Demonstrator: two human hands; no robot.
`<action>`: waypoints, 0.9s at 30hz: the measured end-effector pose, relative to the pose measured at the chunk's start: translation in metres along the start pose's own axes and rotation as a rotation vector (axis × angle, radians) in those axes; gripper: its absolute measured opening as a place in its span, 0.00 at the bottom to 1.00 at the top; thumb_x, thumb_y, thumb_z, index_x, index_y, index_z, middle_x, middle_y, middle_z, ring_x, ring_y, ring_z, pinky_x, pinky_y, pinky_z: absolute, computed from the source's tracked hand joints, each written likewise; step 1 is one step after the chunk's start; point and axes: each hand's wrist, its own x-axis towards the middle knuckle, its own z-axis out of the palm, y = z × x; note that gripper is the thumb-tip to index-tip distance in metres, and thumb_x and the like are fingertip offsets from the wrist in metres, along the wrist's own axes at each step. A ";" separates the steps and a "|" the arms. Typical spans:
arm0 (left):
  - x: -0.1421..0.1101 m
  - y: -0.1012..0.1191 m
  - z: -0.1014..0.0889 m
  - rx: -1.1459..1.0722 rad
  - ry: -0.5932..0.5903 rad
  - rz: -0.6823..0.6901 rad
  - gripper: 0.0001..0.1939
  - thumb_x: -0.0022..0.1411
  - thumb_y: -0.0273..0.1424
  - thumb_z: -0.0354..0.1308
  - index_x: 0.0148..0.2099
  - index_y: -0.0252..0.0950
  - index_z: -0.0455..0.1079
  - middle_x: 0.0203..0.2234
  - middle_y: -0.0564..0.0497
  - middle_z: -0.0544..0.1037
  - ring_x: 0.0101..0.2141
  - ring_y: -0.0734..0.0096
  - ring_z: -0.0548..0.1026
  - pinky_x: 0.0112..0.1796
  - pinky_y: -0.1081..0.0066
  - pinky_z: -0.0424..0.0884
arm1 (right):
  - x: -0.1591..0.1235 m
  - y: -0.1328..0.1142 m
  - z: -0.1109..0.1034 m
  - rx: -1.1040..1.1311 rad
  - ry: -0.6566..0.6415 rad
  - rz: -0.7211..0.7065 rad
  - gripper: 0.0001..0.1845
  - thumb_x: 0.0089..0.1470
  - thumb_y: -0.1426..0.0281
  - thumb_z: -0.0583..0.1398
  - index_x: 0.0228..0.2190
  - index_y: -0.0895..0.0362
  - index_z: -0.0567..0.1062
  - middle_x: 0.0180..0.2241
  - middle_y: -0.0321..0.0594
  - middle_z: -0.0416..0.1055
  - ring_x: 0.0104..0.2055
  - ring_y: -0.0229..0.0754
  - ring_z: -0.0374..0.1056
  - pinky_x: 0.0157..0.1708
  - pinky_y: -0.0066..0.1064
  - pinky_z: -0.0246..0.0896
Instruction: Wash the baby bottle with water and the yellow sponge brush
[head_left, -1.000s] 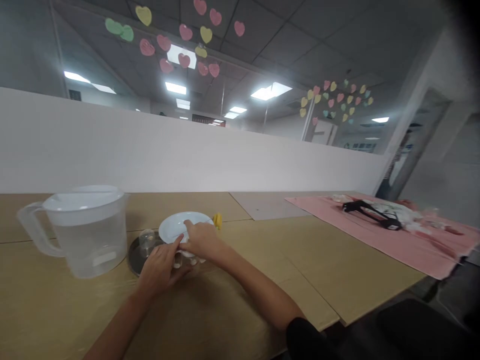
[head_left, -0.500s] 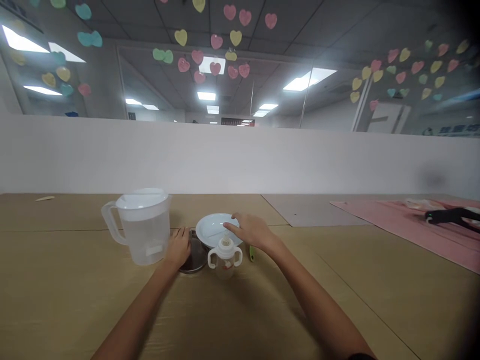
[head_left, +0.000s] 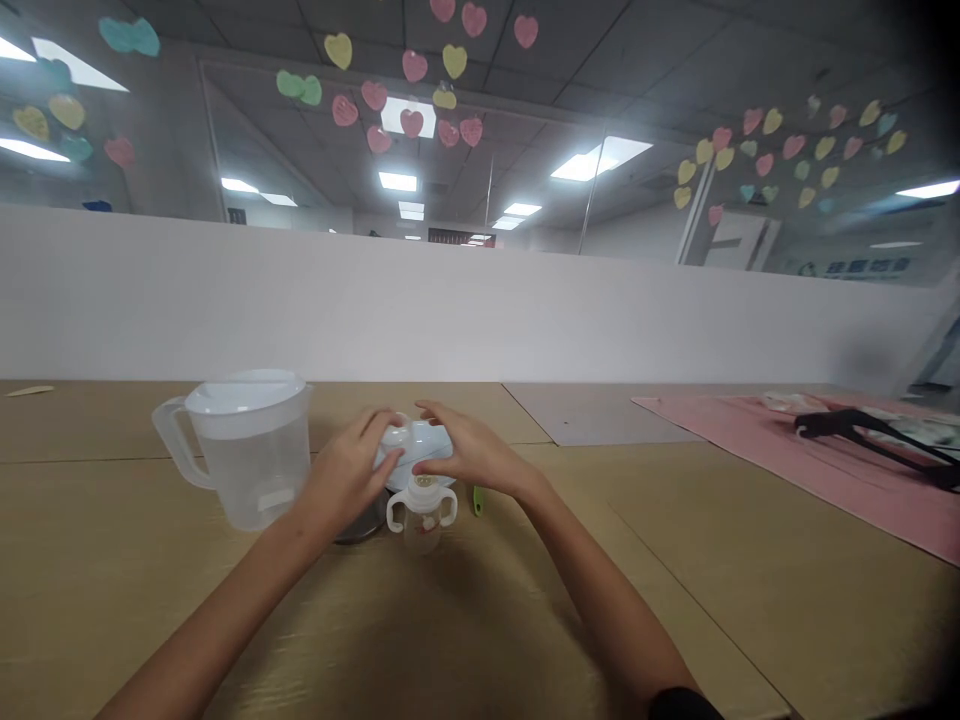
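Observation:
Both my hands meet over a white plastic divided plate point(head_left: 415, 450), which stands tilted, its underside towards me. My left hand point(head_left: 345, 470) grips its left side, and my right hand point(head_left: 469, 455) holds its right side. Just in front stands a clear baby bottle point(head_left: 421, 515) with two white handles and a pale cap, close below my right fingers. A dark metal dish point(head_left: 358, 533) lies mostly hidden under my left hand. To the left stands a clear plastic pitcher point(head_left: 247, 450) with a white lid. A small green-yellow item point(head_left: 478, 500) lies past my right wrist.
The hands work on a light wooden table point(head_left: 112, 560) backed by a white partition point(head_left: 480, 310). A pink cloth point(head_left: 750, 430) on the right carries a black strap-like object point(head_left: 870, 435). A pale wooden stick point(head_left: 26, 391) lies at the far left.
My left hand has moved from the metal dish onto the plate. The plate now stands tilted up between both hands. The view has shifted slightly, with the table items lying a little further left.

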 end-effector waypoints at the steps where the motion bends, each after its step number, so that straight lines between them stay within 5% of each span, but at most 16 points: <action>1: 0.003 0.009 -0.001 -0.090 0.004 0.063 0.13 0.61 0.31 0.50 0.49 0.39 0.61 0.46 0.48 0.69 0.45 0.63 0.70 0.46 0.64 0.67 | -0.001 -0.001 0.002 0.050 -0.005 -0.071 0.42 0.45 0.61 0.64 0.59 0.54 0.55 0.57 0.45 0.60 0.57 0.46 0.59 0.52 0.35 0.55; 4: 0.002 0.021 0.011 -0.273 0.030 0.105 0.15 0.62 0.32 0.51 0.51 0.40 0.60 0.47 0.49 0.69 0.48 0.65 0.69 0.48 0.64 0.67 | -0.002 -0.001 0.007 0.114 0.003 -0.150 0.41 0.46 0.68 0.63 0.59 0.51 0.53 0.59 0.42 0.57 0.57 0.45 0.58 0.53 0.36 0.54; 10: -0.026 0.003 0.052 -0.501 0.259 -0.112 0.22 0.62 0.35 0.51 0.57 0.38 0.55 0.52 0.44 0.65 0.51 0.63 0.66 0.49 0.61 0.68 | 0.002 0.008 0.021 0.103 -0.137 0.007 0.31 0.40 0.64 0.68 0.47 0.56 0.68 0.41 0.41 0.71 0.43 0.45 0.67 0.40 0.34 0.60; 19: -0.072 -0.003 0.103 -0.546 0.014 -0.182 0.32 0.61 0.38 0.52 0.63 0.36 0.45 0.56 0.38 0.62 0.54 0.57 0.65 0.51 0.58 0.64 | -0.004 0.021 0.048 0.169 -0.114 0.113 0.25 0.41 0.63 0.65 0.41 0.54 0.66 0.36 0.35 0.69 0.37 0.40 0.65 0.32 0.27 0.56; 27: -0.078 -0.003 0.108 -0.543 -0.035 -0.230 0.30 0.61 0.40 0.51 0.62 0.37 0.49 0.54 0.41 0.65 0.50 0.61 0.68 0.50 0.59 0.64 | 0.008 0.018 0.044 -0.049 -0.204 0.171 0.29 0.33 0.62 0.68 0.36 0.55 0.63 0.34 0.37 0.68 0.36 0.41 0.64 0.29 0.26 0.52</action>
